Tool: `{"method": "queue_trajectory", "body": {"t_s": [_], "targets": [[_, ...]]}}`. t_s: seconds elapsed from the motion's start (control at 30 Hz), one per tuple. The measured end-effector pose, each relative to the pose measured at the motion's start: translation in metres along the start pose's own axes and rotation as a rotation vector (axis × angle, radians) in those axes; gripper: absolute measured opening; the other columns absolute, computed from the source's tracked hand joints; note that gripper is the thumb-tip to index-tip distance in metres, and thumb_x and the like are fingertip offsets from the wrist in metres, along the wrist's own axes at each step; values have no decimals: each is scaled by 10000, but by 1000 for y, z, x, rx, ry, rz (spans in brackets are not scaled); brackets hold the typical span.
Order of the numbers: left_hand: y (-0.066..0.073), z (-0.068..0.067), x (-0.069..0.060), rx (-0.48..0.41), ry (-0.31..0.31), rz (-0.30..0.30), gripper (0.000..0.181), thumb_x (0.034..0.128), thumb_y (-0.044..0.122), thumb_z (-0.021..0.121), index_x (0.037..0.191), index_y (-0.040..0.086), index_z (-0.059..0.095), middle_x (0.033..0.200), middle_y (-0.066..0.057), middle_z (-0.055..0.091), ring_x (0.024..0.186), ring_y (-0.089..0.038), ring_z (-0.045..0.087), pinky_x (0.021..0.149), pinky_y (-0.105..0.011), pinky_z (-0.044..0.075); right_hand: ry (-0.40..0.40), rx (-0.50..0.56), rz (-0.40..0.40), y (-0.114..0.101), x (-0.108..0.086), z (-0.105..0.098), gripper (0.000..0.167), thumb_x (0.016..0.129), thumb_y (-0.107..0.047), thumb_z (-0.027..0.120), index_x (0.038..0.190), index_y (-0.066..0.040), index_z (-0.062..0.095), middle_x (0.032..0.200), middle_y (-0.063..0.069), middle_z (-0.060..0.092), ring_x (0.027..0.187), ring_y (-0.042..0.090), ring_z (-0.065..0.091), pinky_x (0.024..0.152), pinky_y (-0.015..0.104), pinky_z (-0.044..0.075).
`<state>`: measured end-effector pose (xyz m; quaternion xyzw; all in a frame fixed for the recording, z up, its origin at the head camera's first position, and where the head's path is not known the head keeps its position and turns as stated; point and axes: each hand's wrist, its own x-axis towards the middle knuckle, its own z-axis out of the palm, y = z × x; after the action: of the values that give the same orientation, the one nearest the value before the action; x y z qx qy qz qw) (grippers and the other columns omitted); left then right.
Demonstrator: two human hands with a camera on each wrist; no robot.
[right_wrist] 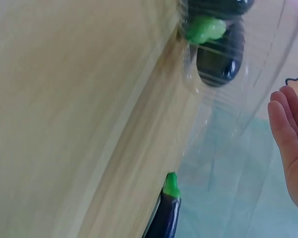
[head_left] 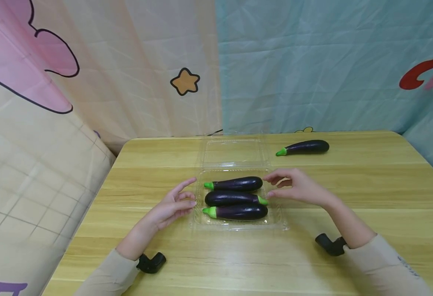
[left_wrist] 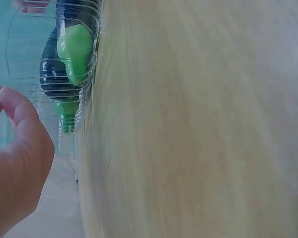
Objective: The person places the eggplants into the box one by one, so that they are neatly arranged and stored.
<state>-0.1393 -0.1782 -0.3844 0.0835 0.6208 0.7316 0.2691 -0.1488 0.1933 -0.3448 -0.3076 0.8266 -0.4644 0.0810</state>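
A clear plastic clamshell box (head_left: 238, 225) lies with its lid (head_left: 235, 152) folded back. Inside it, three eggplants are lined up: the far one (head_left: 238, 183) and the near one (head_left: 242, 212) have green stems to the left, and the middle one (head_left: 231, 198) has its stem to the right. My left hand (head_left: 170, 208) is at the box's left side, index finger extended, fingertips close to the rim; contact is unclear. At the right side is my right hand (head_left: 299, 187), thumb and fingers apart, holding nothing. The right wrist view shows its fingers (right_wrist: 285, 124) fairly straight.
Another eggplant (head_left: 307, 147) lies on the wooden table (head_left: 157, 160) at the back right, beyond my right hand. A printed curtain (head_left: 294, 61) hangs behind the table. Black curved pieces (head_left: 151, 263) show at both wrists.
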Motion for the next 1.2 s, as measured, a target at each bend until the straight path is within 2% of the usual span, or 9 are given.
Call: {"method": "queue_trajectory", "body": {"t_s": [0.2, 0.4, 0.63, 0.83, 0.93, 1.13, 1.2], "targets": [[1, 1, -1, -10, 7, -6, 755, 859, -79, 535, 1488, 111, 163, 946, 5, 510, 744, -73, 542, 686, -183, 493, 69, -32, 42, 6, -8, -16, 350, 826, -108, 703, 1142, 15, 615, 1116, 175, 614, 970, 269, 574, 813, 290, 519], [0, 1, 0, -12, 2, -7, 765, 854, -84, 535, 1491, 109, 158, 955, 0, 508, 748, -75, 542, 686, -181, 496, 165, -46, 109, 14, -20, -34, 368, 835, -102, 693, 1164, 30, 592, 1134, 197, 592, 958, 84, 566, 800, 222, 512], [1, 0, 0, -9, -6, -9, 765, 859, -81, 533, 1493, 117, 153, 957, 2, 505, 748, -72, 540, 686, -180, 495, 219, -42, 225, 27, -29, -51, 424, 868, -172, 665, 1227, 25, 553, 1188, 232, 543, 1001, 102, 545, 797, 136, 475], [1, 0, 0, 3, -1, -7, 755, 864, -77, 534, 1492, 117, 164, 962, 0, 504, 748, -72, 539, 688, -183, 495, 267, -90, 293, 45, -37, -63, 462, 878, -214, 654, 1249, 33, 533, 1193, 208, 537, 952, 13, 532, 764, 116, 459], [1, 0, -1, 5, -1, -7, 755, 864, -75, 535, 1493, 118, 164, 964, -4, 502, 748, -73, 539, 689, -185, 495, 293, -123, 328, 53, -41, -70, 479, 876, -250, 656, 1251, 22, 533, 1179, 141, 552, 914, -40, 520, 728, 130, 468], [1, 0, -1, 2, -8, -3, 765, 858, -73, 542, 1493, 109, 155, 960, -8, 501, 748, -74, 537, 691, -188, 495, 351, -162, 355, 66, -45, -81, 485, 864, -239, 671, 1237, 39, 531, 1020, -169, 567, 860, -100, 504, 691, 103, 438], [1, 0, -1, 1, -8, -2, 767, 857, -74, 543, 1493, 108, 155, 960, -8, 501, 749, -74, 537, 692, -189, 496, 364, -163, 365, 70, -47, -84, 499, 864, -248, 671, 1241, 44, 523, 993, -227, 544, 855, -112, 500, 687, 95, 430]]}}
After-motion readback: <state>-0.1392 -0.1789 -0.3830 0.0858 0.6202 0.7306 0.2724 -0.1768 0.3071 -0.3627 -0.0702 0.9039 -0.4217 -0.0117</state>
